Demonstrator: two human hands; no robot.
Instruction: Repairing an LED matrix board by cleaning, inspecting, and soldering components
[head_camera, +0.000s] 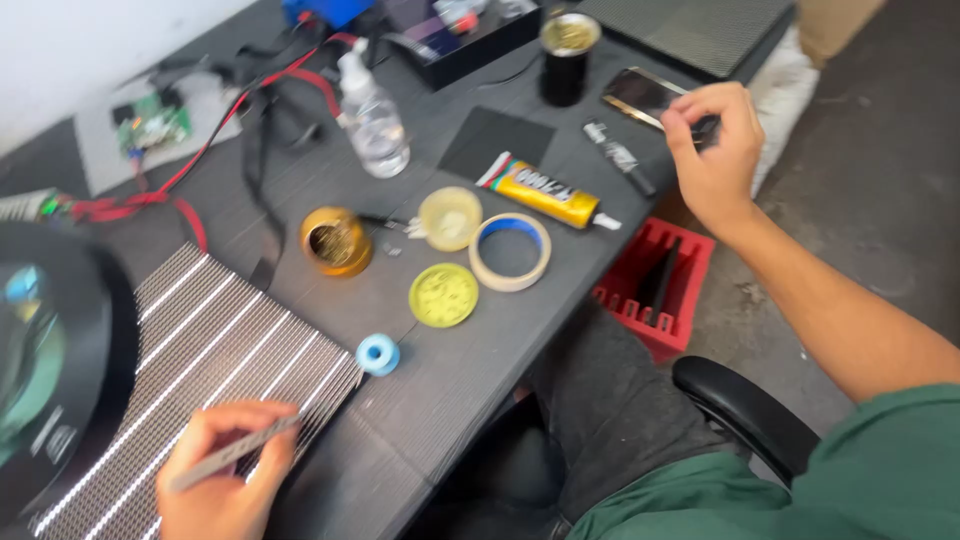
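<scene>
A left hand (222, 478) at the near edge of the tabletop (470, 370) pinches slim grey tweezers (232, 452), fingers pressed together on them, their long axis running up and to the right over a striped LED panel (200, 350). Across the tabletop, the right hand (712, 150) reaches to the far edge, its fingers closed around one end of a dark phone (645, 95), which lies just left of the grip with its long axis slanting away to the upper left. The right hand is by far the nearer to it. Between the hands lie a glue tube (545, 190), a tape ring (510, 250), a yellow lid (443, 295) and a small blue spool (378, 354).
</scene>
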